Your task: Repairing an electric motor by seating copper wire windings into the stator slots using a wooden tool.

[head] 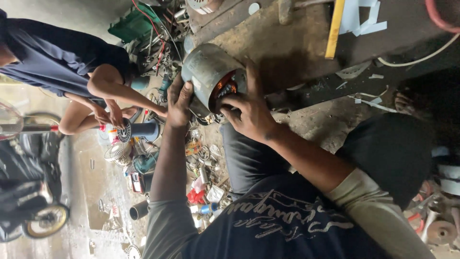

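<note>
The person sat low with a grey metal motor (211, 72) held out in front of them, its open end turned toward them so the copper windings (224, 90) showed orange inside the casing. The motor rested at the edge of a dirty, scarred workbench (287, 48), close to the person's knee. One hand (179, 103) was wrapped around the outside of the casing, fingers curled firmly over the rim; from the way the picture was turned, that looked to be the left hand. The right hand (249, 112) lay spread against the open face, fingertips pressing in at the windings, gripping rather than loose. A yellow bar (334, 29) lay on the bench well apart from the motor, with scraps of pale paper (362, 19) beside it. On the wet floor beyond the hands was a scatter of small parts and tools (201, 158). Further off, another person in a dark blue shirt (52, 52) crouched with both hands at a small fan rotor (124, 130) on a grey pipe (143, 128), with a bicycle wheel (45, 220) behind.
</note>
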